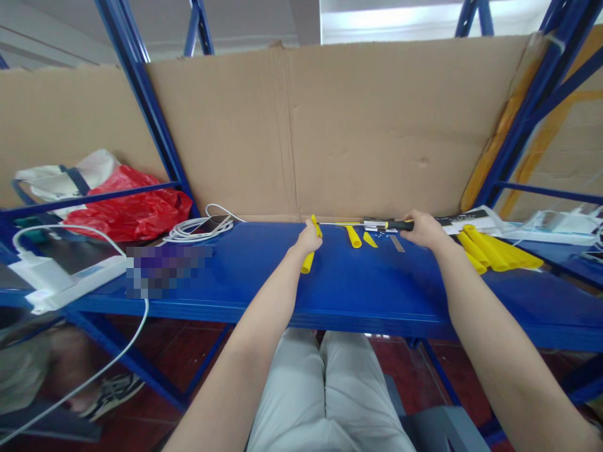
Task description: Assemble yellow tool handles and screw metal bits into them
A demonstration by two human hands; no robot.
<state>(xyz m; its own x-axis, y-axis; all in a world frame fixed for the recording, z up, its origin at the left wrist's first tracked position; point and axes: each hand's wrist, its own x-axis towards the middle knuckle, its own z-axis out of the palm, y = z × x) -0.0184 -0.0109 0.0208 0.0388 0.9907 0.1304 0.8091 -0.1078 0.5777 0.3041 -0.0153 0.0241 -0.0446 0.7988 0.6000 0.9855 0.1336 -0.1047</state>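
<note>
Near the back of the blue shelf, my left hand is closed around a yellow tube. My right hand grips the dark handle of a screwdriver, whose long thin shaft points left. The shaft's end reaches the upper part of the held tube; whether it goes inside I cannot tell. Between my hands lie a short yellow tube piece, a small pointed yellow scrap and a thin grey strip. Several more yellow tubes are piled beside my right forearm.
A cardboard panel stands behind the blue shelf. Leftward are a white power strip, a coiled white cable and a red plastic bag. Another white power strip lies far right. A person's shoe shows at lower left.
</note>
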